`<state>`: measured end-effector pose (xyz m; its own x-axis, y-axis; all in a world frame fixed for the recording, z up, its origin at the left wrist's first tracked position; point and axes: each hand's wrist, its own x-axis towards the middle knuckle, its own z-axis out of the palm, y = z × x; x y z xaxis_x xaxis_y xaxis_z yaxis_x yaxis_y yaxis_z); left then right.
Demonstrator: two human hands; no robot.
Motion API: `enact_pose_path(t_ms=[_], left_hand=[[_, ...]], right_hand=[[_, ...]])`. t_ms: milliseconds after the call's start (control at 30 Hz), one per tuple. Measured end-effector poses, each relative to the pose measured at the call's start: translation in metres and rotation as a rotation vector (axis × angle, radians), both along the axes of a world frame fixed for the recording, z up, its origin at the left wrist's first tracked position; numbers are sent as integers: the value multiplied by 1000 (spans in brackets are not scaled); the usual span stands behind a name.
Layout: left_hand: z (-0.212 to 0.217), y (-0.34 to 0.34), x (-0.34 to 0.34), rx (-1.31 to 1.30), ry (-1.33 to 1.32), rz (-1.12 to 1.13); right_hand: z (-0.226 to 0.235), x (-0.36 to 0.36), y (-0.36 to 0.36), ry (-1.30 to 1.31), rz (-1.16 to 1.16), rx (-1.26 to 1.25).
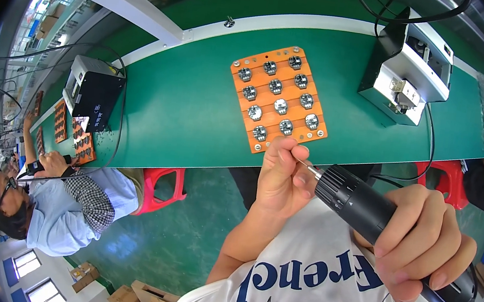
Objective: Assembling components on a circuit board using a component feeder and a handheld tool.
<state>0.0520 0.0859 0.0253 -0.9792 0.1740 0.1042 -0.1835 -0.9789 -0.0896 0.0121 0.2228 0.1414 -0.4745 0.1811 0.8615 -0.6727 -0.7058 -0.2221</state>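
A black electric screwdriver (358, 205) is gripped in my right hand (422, 243), fingers wrapped round its body. It slants up to the left in front of my chest. The thumb and fingers of my left hand (281, 176) pinch the thin metal screwdriver bit (307, 165) near its tip. Whether a screw sits at the tip is too small to tell. Just beyond my left hand, an orange fixture board (265, 111) lies on the green table. Several small round black-and-silver parts (275, 86) sit on it in rows, and neither hand touches them.
At the right stands a silver-and-black machine (409, 68) with cables. Another machine (90, 95) is at the left, near more orange boards (83, 144). A co-worker in light blue (77, 210) works there. Red stools (162, 192) stand below the table edge. A small part (229, 23) lies by the rear rail.
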Motion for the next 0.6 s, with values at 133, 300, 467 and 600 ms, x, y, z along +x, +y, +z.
enact_pose_path(t_ms=[133, 300, 467, 600], left_hand=[[9, 6, -4, 50, 89, 20], [12, 7, -9, 102, 173, 22], [14, 4, -12, 110, 188, 30], [12, -1, -13, 16, 271, -75]], right_hand=[[5, 1, 2, 22, 44, -60], [14, 4, -2, 17, 65, -95], [11, 3, -2, 53, 83, -138], [11, 4, -2, 44, 81, -161]])
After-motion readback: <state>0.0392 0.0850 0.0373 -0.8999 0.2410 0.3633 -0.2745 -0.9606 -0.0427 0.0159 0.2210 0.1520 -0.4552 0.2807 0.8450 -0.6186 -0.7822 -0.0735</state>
